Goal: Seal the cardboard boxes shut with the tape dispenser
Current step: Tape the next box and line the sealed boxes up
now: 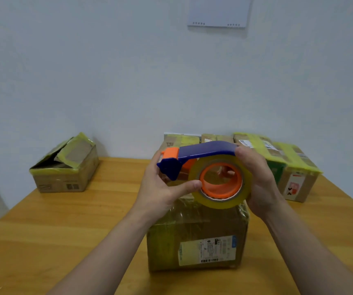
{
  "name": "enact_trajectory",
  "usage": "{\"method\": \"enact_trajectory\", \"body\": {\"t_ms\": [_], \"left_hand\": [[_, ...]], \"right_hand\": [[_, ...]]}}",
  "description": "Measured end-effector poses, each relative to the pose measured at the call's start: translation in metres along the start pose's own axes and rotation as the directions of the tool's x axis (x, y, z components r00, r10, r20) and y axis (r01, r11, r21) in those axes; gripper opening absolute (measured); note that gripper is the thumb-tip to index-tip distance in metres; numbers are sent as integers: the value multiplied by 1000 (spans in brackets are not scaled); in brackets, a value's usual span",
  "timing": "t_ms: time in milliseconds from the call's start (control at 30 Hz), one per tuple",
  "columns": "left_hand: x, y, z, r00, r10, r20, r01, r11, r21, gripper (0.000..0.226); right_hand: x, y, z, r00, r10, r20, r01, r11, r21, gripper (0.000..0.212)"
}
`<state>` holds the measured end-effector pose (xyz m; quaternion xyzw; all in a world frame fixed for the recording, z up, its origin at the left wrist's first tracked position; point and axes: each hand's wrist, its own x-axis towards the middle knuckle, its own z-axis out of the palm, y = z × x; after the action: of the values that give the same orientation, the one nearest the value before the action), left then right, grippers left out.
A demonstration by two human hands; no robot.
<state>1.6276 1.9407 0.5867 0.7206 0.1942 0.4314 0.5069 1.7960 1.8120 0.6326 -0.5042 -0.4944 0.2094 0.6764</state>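
Observation:
A blue tape dispenser [201,154] with an orange hub and a yellowish tape roll [220,182] is held in the air above a cardboard box [197,237] at the table's middle. My left hand [160,188] grips the dispenser's blade end, thumb against the roll's edge. Around the roll and the dispenser's rear end curls my right hand [258,179]. The box below has tape over its top and a white shipping label on its near side; its top is partly hidden by the roll and hands.
An open-flapped taped box [65,167] stands at the far left of the wooden table [65,220]. Several taped boxes [288,167] sit along the back right by the wall. A white sheet [218,11] hangs on the wall.

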Motion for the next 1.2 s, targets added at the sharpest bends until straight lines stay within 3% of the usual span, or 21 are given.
{"method": "enact_trajectory", "body": {"t_ms": [133,200,300,400,500,733,900,1200], "left_hand": [[-1,5,-3,1000,-14,17,14,1000,7,85],[-1,8,-10,998,-38,42,36,998,43,87],[-8,13,-30,999,-14,42,1,956,295,82],[-22,7,-50,990,132,55,-142,849,510,50],[-35,-8,-54,984,149,97,-177,792,585,18],[-52,-27,-51,955,241,171,-295,722,626,28],[-53,-34,-46,940,275,201,-341,736,585,31],[-53,-43,-41,960,233,157,-280,747,602,42]], "right_hand": [[6,0,6,989,11,-145,-23,997,-77,63],[8,-1,7,991,7,-133,-15,998,-56,64],[15,0,4,997,-5,-74,7,1000,29,63],[22,1,0,1000,2,-22,0,995,96,56],[29,2,-2,1000,11,-27,-9,997,79,43],[36,14,-3,999,22,-35,-18,994,105,38],[34,18,-2,997,14,-75,-3,989,148,36],[24,17,-1,996,-5,-91,20,987,157,40]]}}
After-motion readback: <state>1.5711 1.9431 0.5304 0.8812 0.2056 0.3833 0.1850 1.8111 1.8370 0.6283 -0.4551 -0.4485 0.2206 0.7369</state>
